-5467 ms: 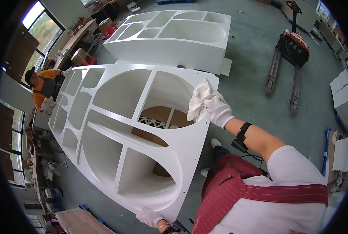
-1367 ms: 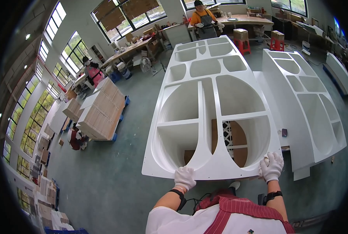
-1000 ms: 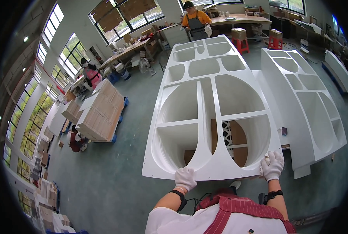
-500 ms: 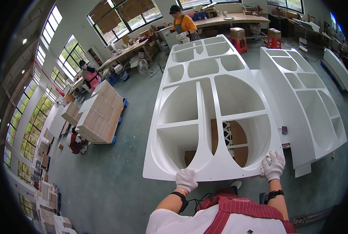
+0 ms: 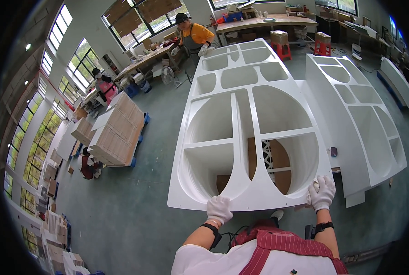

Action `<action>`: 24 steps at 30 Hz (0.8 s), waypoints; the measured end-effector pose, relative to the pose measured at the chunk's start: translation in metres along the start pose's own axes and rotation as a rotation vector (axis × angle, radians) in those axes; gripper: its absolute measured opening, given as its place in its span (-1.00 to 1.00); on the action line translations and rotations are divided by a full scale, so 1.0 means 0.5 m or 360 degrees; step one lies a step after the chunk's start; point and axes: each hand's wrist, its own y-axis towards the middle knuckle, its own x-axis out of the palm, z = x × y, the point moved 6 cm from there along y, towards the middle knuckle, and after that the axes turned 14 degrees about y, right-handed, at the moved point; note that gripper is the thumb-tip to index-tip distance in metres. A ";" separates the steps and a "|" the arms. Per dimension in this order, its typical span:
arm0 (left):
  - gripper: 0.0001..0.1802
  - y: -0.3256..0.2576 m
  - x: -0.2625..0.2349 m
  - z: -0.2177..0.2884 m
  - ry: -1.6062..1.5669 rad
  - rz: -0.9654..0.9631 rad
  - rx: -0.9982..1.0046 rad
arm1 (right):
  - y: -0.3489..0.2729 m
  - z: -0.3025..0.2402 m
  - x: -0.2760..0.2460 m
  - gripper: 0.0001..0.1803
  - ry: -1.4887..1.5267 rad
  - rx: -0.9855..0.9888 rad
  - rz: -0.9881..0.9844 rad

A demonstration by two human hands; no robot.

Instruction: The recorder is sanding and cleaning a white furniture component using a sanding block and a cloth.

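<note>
A large white display cabinet with curved openings and several compartments lies on its back before me, its open front facing up. My left hand, in a white glove, is closed over its near edge, left of the middle. At the near right corner my right hand, also gloved, has its fingers curled over the rim. A small white bulge, perhaps cloth, shows beside the right fingers; I cannot tell what it is. Brown board and a white lattice piece show through the lower right opening.
A second white cabinet lies close on the right. A co-worker in orange stands at the far left corner. Left are stacked cartons on a blue pallet and a crouching person. Red stools stand near the far workbench.
The co-worker in orange has moved left along the far end, with a gloved hand now at the cabinet's far left corner. My hands keep their places on the near edge.
</note>
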 end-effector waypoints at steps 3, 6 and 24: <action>-0.68 0.002 0.003 -0.001 -0.0015 -0.0013 -0.0007 | 0.000 -0.002 -0.002 -0.42 0.0015 -0.0002 -0.0001; -0.69 0.003 0.009 -0.002 -0.0016 -0.0020 -0.0009 | 0.001 -0.004 -0.003 -0.43 0.0001 0.0018 -0.0013; -0.70 0.002 0.017 -0.002 0.0000 0.0045 -0.0010 | -0.002 -0.005 -0.002 -0.43 -0.0014 -0.0004 0.0004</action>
